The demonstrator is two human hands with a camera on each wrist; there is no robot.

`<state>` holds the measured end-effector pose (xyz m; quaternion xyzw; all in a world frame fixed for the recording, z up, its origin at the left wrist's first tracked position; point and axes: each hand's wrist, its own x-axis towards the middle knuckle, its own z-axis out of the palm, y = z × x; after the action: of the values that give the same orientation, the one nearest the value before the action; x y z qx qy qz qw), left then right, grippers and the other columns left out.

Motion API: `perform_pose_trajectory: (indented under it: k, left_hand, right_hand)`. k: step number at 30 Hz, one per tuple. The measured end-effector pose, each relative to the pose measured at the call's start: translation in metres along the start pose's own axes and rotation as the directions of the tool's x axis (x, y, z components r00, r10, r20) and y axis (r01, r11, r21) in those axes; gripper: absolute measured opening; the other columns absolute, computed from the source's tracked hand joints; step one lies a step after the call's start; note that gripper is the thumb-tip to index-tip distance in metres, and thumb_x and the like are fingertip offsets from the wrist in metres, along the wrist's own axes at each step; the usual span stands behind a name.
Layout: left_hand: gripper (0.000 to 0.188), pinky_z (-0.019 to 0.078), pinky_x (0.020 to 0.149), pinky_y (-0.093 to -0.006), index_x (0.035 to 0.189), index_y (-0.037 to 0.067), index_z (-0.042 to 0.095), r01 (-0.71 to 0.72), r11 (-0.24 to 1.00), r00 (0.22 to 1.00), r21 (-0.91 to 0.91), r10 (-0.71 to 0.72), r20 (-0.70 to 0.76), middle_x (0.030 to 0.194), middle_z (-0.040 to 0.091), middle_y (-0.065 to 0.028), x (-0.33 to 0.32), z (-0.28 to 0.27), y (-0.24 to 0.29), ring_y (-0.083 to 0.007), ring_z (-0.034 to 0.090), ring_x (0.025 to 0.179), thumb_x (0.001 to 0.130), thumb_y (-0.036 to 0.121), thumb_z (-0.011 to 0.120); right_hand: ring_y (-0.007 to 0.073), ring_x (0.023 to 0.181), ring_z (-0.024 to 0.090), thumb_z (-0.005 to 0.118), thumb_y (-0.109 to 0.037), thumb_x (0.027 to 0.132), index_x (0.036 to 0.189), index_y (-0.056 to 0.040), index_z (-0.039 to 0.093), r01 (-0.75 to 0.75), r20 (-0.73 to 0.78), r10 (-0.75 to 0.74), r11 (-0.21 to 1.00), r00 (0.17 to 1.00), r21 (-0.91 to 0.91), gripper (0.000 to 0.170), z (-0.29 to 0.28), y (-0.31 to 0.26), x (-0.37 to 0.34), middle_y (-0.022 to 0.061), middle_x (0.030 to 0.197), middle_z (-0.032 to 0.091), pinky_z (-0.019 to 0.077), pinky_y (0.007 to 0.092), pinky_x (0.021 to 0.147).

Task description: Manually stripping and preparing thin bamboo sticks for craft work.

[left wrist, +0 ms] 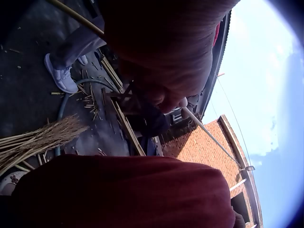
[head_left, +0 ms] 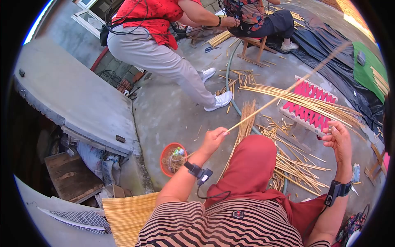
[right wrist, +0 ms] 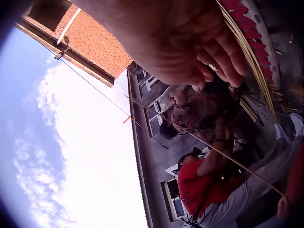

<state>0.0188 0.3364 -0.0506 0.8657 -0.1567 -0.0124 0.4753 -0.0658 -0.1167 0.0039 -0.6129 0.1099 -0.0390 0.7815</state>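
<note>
My left hand [head_left: 214,140] pinches the thick end of one long straw stalk [head_left: 263,107], whose thin tip slants up to the right. In the left wrist view the left hand [left wrist: 161,52] is dark, with a stalk [left wrist: 78,18] beside it. My right hand [head_left: 339,142] is raised at the right, fingers loosely bent and holding nothing, near a pink-laced rack [head_left: 310,101] that bears a bundle of stalks [head_left: 288,95]. In the right wrist view the right hand [right wrist: 190,47] is apart from the slanting stalk [right wrist: 237,164].
Cut stalks [head_left: 288,168] lie on the ground, near a brushy bundle [head_left: 247,117] and a hose [head_left: 234,103]. An orange basin [head_left: 164,166] and a straw mat [head_left: 125,216] are at the left. A person in red [head_left: 160,53] stands ahead; another [head_left: 255,20] sits.
</note>
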Motion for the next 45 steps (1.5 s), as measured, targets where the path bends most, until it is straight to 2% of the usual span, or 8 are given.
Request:
perform_pose_trajectory:
  k: [6, 11, 17, 27, 30, 33, 39, 45]
  left_hand:
    - [0.016, 0.0365, 0.048, -0.0193, 0.099, 0.007, 0.060, 0.475, 0.777, 0.823, -0.413, -0.559, -0.105, 0.066, 0.053, 0.0018, -0.111, -0.029, -0.143, -0.0050, 0.046, 0.053, 0.090, 0.011, 0.047]
    - [0.009, 0.0446, 0.053, -0.0222, 0.092, 0.008, 0.055, 0.710, 0.599, 0.608, -0.369, -0.786, -0.106, 0.071, 0.056, -0.0005, -0.203, 0.000, -0.247, -0.0088, 0.052, 0.056, 0.092, 0.011, 0.046]
    - [0.009, 0.0492, 0.056, -0.0260, 0.087, 0.007, 0.056, 0.724, 0.471, 0.519, -0.504, -0.853, -0.051, 0.070, 0.056, -0.0009, -0.237, 0.039, -0.293, -0.0118, 0.056, 0.062, 0.092, 0.012, 0.049]
    - [0.012, 0.0435, 0.052, -0.0261, 0.076, 0.011, 0.058, 0.847, 0.525, 0.525, -0.082, -0.851, -0.026, 0.066, 0.057, 0.0027, -0.195, 0.083, -0.333, -0.0091, 0.055, 0.059, 0.088, 0.013, 0.055]
    - [0.011, 0.0454, 0.053, -0.0299, 0.076, 0.009, 0.059, 0.678, 0.632, 0.682, 0.375, -0.731, -0.002, 0.064, 0.060, -0.0030, -0.195, 0.090, -0.367, -0.0149, 0.056, 0.056, 0.085, 0.016, 0.059]
    - [0.014, 0.0488, 0.060, -0.0355, 0.081, 0.009, 0.062, 0.502, 0.612, 0.735, 0.611, -0.674, 0.072, 0.070, 0.064, -0.0093, -0.191, 0.092, -0.364, -0.0245, 0.061, 0.062, 0.081, 0.022, 0.062]
    - [0.026, 0.0495, 0.077, -0.0410, 0.091, 0.011, 0.067, 0.095, 0.496, 0.689, 0.863, -0.659, 0.302, 0.093, 0.066, -0.0124, -0.195, 0.097, -0.364, -0.0312, 0.063, 0.086, 0.081, 0.032, 0.057]
    - [0.030, 0.0489, 0.081, -0.0407, 0.095, 0.008, 0.067, 0.002, 0.504, 0.552, 0.863, -0.720, 0.419, 0.100, 0.065, -0.0134, -0.197, 0.106, -0.363, -0.0305, 0.062, 0.092, 0.080, 0.030, 0.054]
  right_hand:
    - [0.0083, 0.065, 0.060, 0.049, -0.019, 0.092, 0.105, -0.0062, 0.055, -0.075, 0.030, 0.083, 0.977, 0.996, -0.200, 0.019, -0.004, 0.005, -0.002, 0.0057, 0.087, 0.061, 0.0498, 0.0193, 0.055]
    - [0.0079, 0.067, 0.060, 0.049, -0.019, 0.092, 0.102, -0.0063, 0.057, -0.122, 0.054, 0.147, 0.938, 0.988, -0.325, 0.018, 0.001, 0.015, -0.008, 0.0040, 0.085, 0.061, 0.0491, 0.0192, 0.057]
    - [0.0089, 0.067, 0.060, 0.050, -0.018, 0.091, 0.101, -0.0063, 0.057, -0.232, 0.036, 0.287, 0.836, 0.957, -0.498, 0.016, 0.002, 0.037, -0.004, 0.0029, 0.085, 0.061, 0.0480, 0.0206, 0.058]
    - [0.0114, 0.070, 0.061, 0.053, -0.016, 0.089, 0.101, -0.0044, 0.056, -0.312, 0.043, 0.412, 0.748, 0.910, -0.586, 0.017, 0.005, 0.064, -0.001, 0.0040, 0.085, 0.061, 0.0478, 0.0231, 0.060]
    - [0.0109, 0.071, 0.061, 0.053, -0.015, 0.089, 0.101, -0.0044, 0.056, -0.301, 0.051, 0.417, 0.730, 0.907, -0.614, 0.016, 0.009, 0.066, -0.002, 0.0034, 0.085, 0.061, 0.0475, 0.0233, 0.061]
    - [0.0102, 0.070, 0.060, 0.054, -0.013, 0.088, 0.100, -0.0040, 0.056, -0.279, 0.058, 0.412, 0.708, 0.909, -0.649, 0.015, 0.018, 0.062, -0.006, 0.0026, 0.083, 0.061, 0.0471, 0.0233, 0.062]
    - [0.0096, 0.067, 0.058, 0.057, -0.009, 0.086, 0.095, -0.0018, 0.058, -0.247, 0.064, 0.390, 0.695, 0.919, -0.676, 0.011, 0.023, 0.060, -0.013, 0.0016, 0.077, 0.059, 0.0469, 0.0241, 0.061]
    - [0.0107, 0.066, 0.057, 0.059, -0.009, 0.083, 0.093, 0.0004, 0.058, -0.152, 0.122, 0.354, 0.654, 0.927, -0.741, 0.013, 0.022, 0.062, -0.015, 0.0030, 0.074, 0.060, 0.0457, 0.0263, 0.059]
